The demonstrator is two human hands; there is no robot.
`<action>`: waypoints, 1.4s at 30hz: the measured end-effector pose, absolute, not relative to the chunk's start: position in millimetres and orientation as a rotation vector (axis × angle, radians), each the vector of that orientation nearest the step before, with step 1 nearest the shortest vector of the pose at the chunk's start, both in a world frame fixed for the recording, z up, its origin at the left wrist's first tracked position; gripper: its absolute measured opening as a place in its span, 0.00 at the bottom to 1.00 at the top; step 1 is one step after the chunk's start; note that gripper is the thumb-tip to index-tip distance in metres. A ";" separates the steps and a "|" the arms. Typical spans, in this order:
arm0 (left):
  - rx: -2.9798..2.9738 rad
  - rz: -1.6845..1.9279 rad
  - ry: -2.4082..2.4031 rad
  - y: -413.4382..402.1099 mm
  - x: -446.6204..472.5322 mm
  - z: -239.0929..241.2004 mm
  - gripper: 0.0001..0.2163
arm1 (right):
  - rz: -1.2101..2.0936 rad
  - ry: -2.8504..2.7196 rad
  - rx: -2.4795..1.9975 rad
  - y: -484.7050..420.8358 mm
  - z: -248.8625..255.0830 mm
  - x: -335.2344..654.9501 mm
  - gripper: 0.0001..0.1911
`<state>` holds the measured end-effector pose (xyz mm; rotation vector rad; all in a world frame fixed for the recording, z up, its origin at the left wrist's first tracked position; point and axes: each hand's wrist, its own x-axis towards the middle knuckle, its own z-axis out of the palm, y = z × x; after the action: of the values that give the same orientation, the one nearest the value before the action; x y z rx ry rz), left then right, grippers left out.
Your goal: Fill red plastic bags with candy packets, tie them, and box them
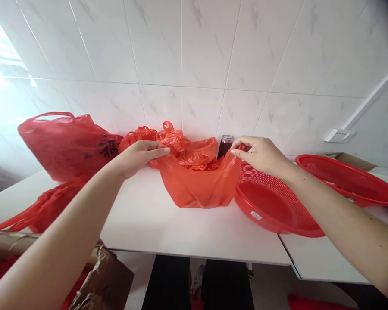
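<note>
A thin red plastic bag hangs stretched between my two hands over the white table. My left hand pinches its upper left corner between thumb and fingers. At the upper right corner, my right hand grips the same bag, fingers curled round the plastic. The bag looks flat, its lower edge close above the tabletop. Behind it lie crumpled red plastic bags against the tiled wall. A dark bottle with a silver lid stands just left of my right hand, partly hidden by the bag.
A red mesh basket sits under my right forearm, with another red basket farther right. On the left are a full red bag with black lettering and a smaller red bag. A torn cardboard box stands below the table's left front edge.
</note>
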<state>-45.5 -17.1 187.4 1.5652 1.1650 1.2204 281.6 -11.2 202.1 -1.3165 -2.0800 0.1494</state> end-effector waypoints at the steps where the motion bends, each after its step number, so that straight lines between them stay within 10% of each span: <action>1: 1.563 1.174 1.096 -17.9 -39.9 187.6 0.12 | 0.160 -2.059 -1.290 -7.8 203.3 278.7 0.09; 9: 1.521 0.800 0.806 -14.1 10.7 184.0 0.24 | 0.452 -2.148 -1.020 -6.7 215.5 226.6 0.08; 13: 1.625 0.619 0.858 -12.6 27.1 173.2 0.15 | 0.639 -2.189 -0.791 -9.4 206.8 195.4 0.08; 42: 2.558 1.023 1.522 -14.0 10.5 103.8 0.15 | 1.408 -1.719 -0.797 3.7 86.5 173.5 0.13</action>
<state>10.5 -14.0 103.8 2.5576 1.5224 1.0235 173.5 3.7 86.5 -0.7972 -1.7195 1.4082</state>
